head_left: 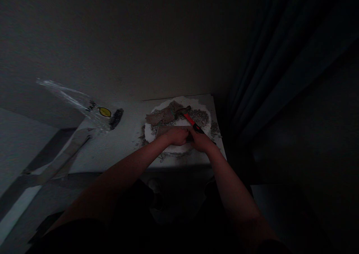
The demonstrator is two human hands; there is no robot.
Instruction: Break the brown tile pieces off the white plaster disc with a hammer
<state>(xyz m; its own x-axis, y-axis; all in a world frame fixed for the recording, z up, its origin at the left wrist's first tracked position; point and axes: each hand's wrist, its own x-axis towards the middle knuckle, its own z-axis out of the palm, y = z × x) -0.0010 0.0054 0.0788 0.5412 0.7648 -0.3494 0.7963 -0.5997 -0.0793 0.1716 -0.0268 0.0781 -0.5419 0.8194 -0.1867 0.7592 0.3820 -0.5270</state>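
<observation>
Both hands are side by side over a white round sheet or tray (149, 133) strewn with grey crumbs. My left hand (178, 135) is closed at the edge of a flat grey-brown slab (165, 129). Beside it, my right hand (200, 140) is also closed, its fingers close to the left ones. Something dark shows between the hands, too dim to name. A hammer (189, 118) with a red and black handle lies just beyond the right hand, its grip partly covered. Behind the slab are rough grey-brown chunks (164, 115) and a heap of gravel-like bits (199, 116).
A pale table (126, 142) stands against the wall. On its left is a clear plastic bag (95, 114) with a yellow oval mark and a dark item by it. Crumbs have spilled past the white round. A dark curtain (269, 67) hangs at right. The room is very dim.
</observation>
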